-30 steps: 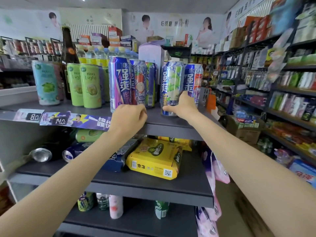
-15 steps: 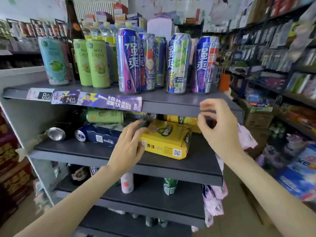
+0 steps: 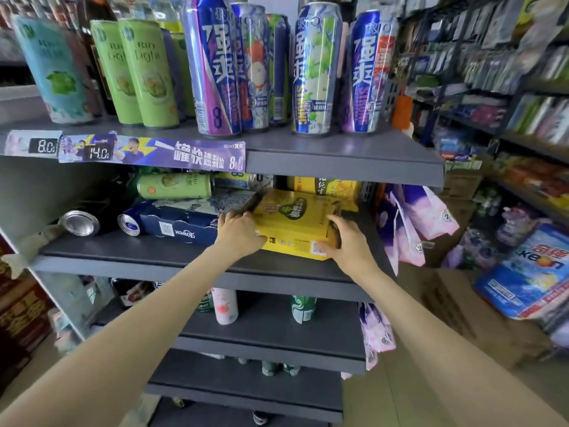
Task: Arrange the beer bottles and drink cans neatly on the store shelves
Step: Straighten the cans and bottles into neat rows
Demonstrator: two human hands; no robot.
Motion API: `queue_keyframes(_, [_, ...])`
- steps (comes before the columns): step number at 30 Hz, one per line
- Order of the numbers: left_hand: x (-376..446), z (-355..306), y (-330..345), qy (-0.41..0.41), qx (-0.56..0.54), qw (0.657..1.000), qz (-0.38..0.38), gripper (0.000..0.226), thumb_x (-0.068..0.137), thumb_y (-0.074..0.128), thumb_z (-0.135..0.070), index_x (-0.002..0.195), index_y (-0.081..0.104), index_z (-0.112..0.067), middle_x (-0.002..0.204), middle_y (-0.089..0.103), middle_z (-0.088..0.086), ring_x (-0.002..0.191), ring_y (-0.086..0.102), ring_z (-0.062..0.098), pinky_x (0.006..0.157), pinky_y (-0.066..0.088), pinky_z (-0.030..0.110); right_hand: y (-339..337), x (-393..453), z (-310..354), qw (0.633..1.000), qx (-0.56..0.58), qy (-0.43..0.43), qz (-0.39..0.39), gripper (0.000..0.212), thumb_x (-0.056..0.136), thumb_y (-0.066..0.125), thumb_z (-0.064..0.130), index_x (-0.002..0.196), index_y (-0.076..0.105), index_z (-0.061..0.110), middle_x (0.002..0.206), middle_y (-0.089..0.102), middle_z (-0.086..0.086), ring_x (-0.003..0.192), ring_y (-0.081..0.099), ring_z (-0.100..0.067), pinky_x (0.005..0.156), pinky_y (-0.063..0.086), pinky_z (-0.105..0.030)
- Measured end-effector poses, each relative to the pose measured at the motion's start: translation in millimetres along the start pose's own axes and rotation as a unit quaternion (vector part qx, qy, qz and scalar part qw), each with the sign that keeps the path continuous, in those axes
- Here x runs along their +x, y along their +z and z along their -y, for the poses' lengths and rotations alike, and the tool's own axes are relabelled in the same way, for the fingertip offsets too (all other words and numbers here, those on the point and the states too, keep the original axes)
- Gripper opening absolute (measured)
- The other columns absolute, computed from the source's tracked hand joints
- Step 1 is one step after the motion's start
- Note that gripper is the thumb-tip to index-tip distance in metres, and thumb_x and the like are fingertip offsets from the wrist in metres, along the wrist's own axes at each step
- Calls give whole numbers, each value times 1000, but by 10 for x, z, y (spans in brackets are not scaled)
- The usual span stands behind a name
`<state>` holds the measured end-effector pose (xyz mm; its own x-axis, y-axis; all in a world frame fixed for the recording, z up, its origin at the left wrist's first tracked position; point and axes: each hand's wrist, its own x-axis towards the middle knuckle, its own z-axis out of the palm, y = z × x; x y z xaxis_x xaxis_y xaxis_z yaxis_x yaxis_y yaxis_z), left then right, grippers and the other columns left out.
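From the head camera we see both hands on a yellow carton (image 3: 292, 223) lying flat on the second shelf (image 3: 184, 260): the left hand (image 3: 238, 232) curls its fingers over the carton's left end, and the right hand (image 3: 348, 241) grips its right front corner. Just left of it we find a dark blue pack of cans (image 3: 178, 224), a green can (image 3: 174, 186) and a silver-ended can (image 3: 80, 222), all on their sides. On the top shelf (image 3: 338, 155) tall drink cans (image 3: 317, 69) stand upright in a row.

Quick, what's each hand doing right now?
Left hand: grips the yellow pack's left end.
Right hand: grips its right end.
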<state>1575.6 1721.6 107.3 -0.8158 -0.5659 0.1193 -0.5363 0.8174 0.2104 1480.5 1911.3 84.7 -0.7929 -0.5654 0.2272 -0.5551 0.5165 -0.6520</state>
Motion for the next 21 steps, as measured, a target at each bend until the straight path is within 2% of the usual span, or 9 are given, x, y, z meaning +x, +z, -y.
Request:
queue_keyframes(2, [-20,4,38,29,-28,999,5,58,85,58,-35,132,42,-5,137,44,15,130,33,32,108,23,34,-53,-12,-119,1000,-20,6,-19,57,87,65,19,139,41,18,131,49,-14,118,50,-30,99,39,-37])
queue_keyframes(4, [-99,-40,117,48,-85,995,19,61,83,61,-32,134,40,-5,134,43,16,125,38,35,105,28,35,-139,-28,-256,999,-11,29,-19,61,86,66,16,140,38,22,125,56,-14,111,56,-31,96,44,-37])
queue_keyframes(7, [-270,-168,226,-14,-256,964,72,62,82,62,-18,135,33,-4,132,34,17,122,39,34,91,35,28,-196,-53,-320,996,49,72,10,69,86,65,10,144,30,27,124,56,-7,112,57,-28,98,45,-43])
queue_keyframes(10, [-302,-199,294,-51,-360,929,61,46,80,64,-15,120,43,-6,123,49,13,109,49,27,81,39,29,-181,-45,-261,988,104,108,28,78,83,58,-7,144,24,28,114,53,-2,106,56,-23,93,47,-37])
queue_keyframes(13, [-334,-181,238,-53,-410,907,76,39,81,63,-11,116,46,-10,111,59,7,99,55,22,77,42,28,-160,-83,-219,982,142,121,11,80,80,54,-13,143,27,30,112,53,-1,101,56,-22,84,48,-32])
queue_keyframes(16, [-410,-118,196,-45,-437,896,64,38,81,63,-7,115,47,-12,107,61,6,97,56,21,80,45,29,-90,-254,-239,978,167,122,-10,80,78,52,-13,139,33,35,117,55,-3,102,57,-22,80,48,-29])
queue_keyframes(19, [-506,0,149,-24,-444,894,53,67,77,70,-8,135,37,-15,118,56,6,112,52,23,97,45,38,-15,-451,-221,971,199,119,-52,71,77,64,-7,131,41,35,122,51,-6,105,55,-20,87,47,-30])
queue_keyframes(21, [-573,37,110,-2,-434,899,58,79,73,75,-15,140,35,-16,121,55,8,116,51,25,98,46,44,-17,-503,-169,967,209,120,-87,64,77,72,1,126,45,31,120,50,-7,101,54,-16,88,43,-28])
